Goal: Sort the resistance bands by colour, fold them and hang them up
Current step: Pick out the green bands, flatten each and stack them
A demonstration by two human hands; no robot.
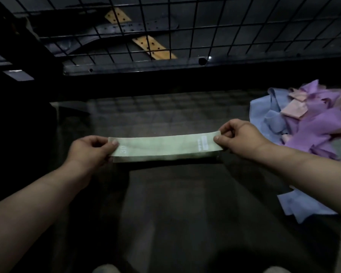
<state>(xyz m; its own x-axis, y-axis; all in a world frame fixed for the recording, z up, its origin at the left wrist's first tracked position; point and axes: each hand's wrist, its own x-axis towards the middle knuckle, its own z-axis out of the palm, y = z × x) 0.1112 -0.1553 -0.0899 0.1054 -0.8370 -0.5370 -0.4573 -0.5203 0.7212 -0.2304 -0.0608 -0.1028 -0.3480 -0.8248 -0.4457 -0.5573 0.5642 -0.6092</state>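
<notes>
Folding step in hand: left hand (91,149) and right hand (237,137) each pinch an end of the pale green flat rubber resistance band (163,148), held taut above the dark tabletop (175,203) (unsorted heap of lilac, pink and blue bands (303,123) lies right). Next, judged: bring ends together.

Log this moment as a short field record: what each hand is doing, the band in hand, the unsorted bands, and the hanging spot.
left hand: pinching the left end of the green band
right hand: pinching the right end of the green band
green band: held flat and level between the hands, white print near both ends
unsorted pile: purple, pink and blue bands heaped at right
loose blue band: lying apart, nearer the person
wire grid: ahead, no coloured bands hung on it
lighting: dim
</notes>
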